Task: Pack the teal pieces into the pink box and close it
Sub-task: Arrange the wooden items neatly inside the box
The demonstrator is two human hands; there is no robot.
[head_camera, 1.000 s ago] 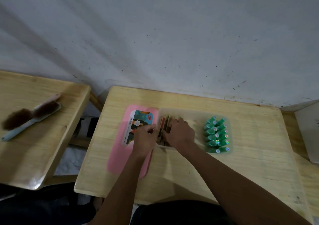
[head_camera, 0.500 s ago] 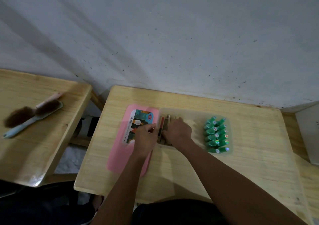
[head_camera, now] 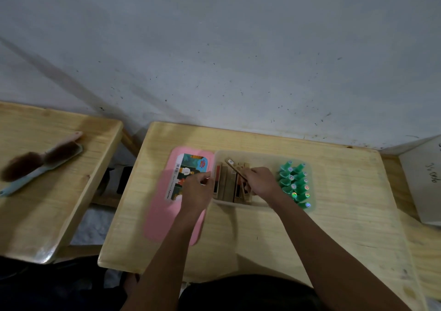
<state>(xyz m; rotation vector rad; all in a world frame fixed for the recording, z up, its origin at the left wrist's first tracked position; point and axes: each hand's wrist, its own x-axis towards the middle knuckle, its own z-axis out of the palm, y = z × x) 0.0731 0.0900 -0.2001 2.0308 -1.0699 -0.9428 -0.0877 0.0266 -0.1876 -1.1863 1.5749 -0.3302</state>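
A clear plastic box (head_camera: 238, 202) stands in the middle of the wooden table (head_camera: 346, 215). Its pink lid (head_camera: 164, 215) lies flat on the table to the left, with a picture label on it. Several teal pieces (head_camera: 294, 184) stand in rows at the box's right end. Upright wooden blocks (head_camera: 224, 184) fill its left part. My right hand (head_camera: 260, 183) is inside the box and grips one wooden block (head_camera: 235, 167), which is tilted up above the others. My left hand (head_camera: 196, 191) has its fingers curled at the box's left wall, over the lid.
A second wooden table at the left carries a hand brush (head_camera: 40, 165) with dark bristles. A white board (head_camera: 424, 181) leans at the far right. The grey wall runs right behind both tables, with a gap between them.
My right hand, which lay over the wooden blocks, has closed on one block and tilted it up out of the row. My left hand has stayed at the box's left wall.
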